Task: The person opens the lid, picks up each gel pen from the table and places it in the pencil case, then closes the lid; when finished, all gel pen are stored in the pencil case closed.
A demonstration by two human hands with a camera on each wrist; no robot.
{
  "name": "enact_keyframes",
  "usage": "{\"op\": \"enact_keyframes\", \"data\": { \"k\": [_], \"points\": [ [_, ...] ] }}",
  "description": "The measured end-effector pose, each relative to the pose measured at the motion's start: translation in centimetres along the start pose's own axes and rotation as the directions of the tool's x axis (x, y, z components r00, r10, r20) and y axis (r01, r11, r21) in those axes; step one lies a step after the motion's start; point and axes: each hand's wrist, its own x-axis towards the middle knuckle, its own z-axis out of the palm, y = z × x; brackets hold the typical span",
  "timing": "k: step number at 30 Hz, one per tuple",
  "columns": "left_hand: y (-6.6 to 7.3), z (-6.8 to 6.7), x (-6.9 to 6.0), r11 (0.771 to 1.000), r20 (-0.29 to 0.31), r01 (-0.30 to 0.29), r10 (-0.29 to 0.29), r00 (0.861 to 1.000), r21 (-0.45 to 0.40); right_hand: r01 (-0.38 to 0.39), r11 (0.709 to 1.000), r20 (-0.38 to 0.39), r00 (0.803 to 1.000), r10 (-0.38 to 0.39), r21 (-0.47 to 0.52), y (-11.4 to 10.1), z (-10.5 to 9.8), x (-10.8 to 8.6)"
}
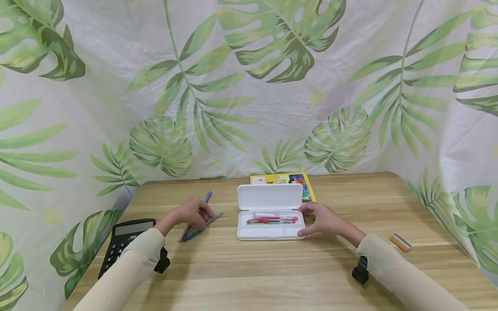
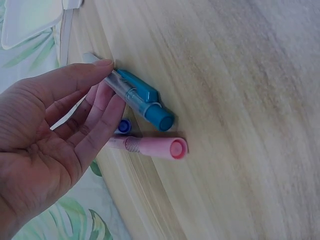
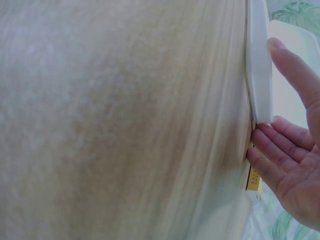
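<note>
An open white pencil case (image 1: 244, 233) with several red, pink and green pens (image 1: 272, 219) in it lies mid-table. The right hand (image 1: 320, 219) holds the case's right end, thumb at the front corner and fingers at the back; in the right wrist view this hand (image 3: 295, 145) touches the case's edge (image 3: 260, 75). Left of the case, the left hand (image 1: 194, 214) pinches a clear pen with a teal end (image 2: 159, 117) between thumb and fingers. Beside that pen lie a pink pen (image 2: 165, 148) and a blue-ended pen (image 2: 124, 126), partly hidden by the left hand (image 2: 55, 120).
A black calculator (image 1: 134, 229) is at the table's left edge, under the left forearm. Behind the case lies a yellow book (image 1: 309, 190). A small orange, white and blue eraser (image 1: 400, 242) sits at the right. A leaf-print cloth hangs behind the table.
</note>
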Motion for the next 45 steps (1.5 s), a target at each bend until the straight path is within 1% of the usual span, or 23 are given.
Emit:
{"op": "enact_keyframes", "data": {
  "k": [5,15,23,27,31,36,43,45],
  "points": [
    [0.1,0.2,0.2,1.000,0.009,-0.006,0.006,1.000,0.017,0.005,1.000,0.000,1.000,-0.005,0.004,0.0,0.0,0.0],
    [0.5,0.3,0.1,1.000,0.027,-0.002,0.002,1.000,0.009,-0.001,1.000,0.001,1.000,0.001,0.000,0.2,0.1,0.0],
    [0.6,0.1,-0.1,1.000,0.066,-0.020,0.021,0.998,-0.011,-0.005,1.000,0.008,1.000,0.004,0.007,0.0,0.1,0.0],
    [0.8,-0.1,-0.1,1.000,0.082,-0.014,0.014,0.996,-0.006,0.003,1.000,0.008,1.000,-0.003,0.012,-0.1,0.1,-0.1],
    [1.6,0.0,-0.1,1.000,0.089,-0.015,0.013,0.996,0.025,0.010,1.000,0.007,1.000,-0.010,0.021,-0.2,0.0,-0.1],
    [3.2,0.1,0.0,0.998,0.114,-0.035,0.029,0.993,0.053,0.010,1.000,0.007,1.000,-0.010,0.019,-0.1,0.0,-0.1],
    [5.2,0.6,0.8,0.993,0.148,-0.103,0.093,0.985,0.058,0.014,1.000,0.003,1.000,-0.014,0.002,0.0,0.0,0.0],
    [5.7,0.7,1.0,0.992,0.155,-0.115,0.104,0.982,0.061,0.010,1.000,0.002,1.000,-0.010,0.001,0.0,0.0,0.0]
  ]
}}
